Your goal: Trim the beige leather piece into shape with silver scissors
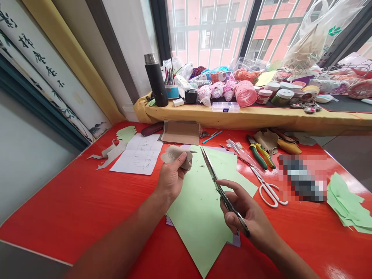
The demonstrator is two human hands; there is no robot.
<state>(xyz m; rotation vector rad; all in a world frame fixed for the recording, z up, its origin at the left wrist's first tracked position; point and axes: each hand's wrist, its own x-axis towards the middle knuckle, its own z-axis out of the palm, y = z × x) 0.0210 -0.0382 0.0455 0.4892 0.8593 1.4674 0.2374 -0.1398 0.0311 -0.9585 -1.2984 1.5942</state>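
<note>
Between the thumb and fingers of my left hand [172, 179] is a greyish-beige cut-out piece [171, 154] with rounded lobes, perhaps leather or felt. My right hand [247, 211] grips a pair of dark metal scissors [213, 176], blades pointing up and away from me, nearly closed and apart from the cut-out. Under both hands lies a large light green sheet [200, 217], with small scraps on it. A corner of purple paper [236, 240] sticks out beneath the sheet.
White-handled scissors [270, 192], yellow-green pliers [261, 155] and green paper cut-outs [348, 205] lie to the right. At left are a printed sheet [139, 155] and beige offcuts [112, 153]. A black thermos [157, 83] stands on the crowded windowsill [186, 114].
</note>
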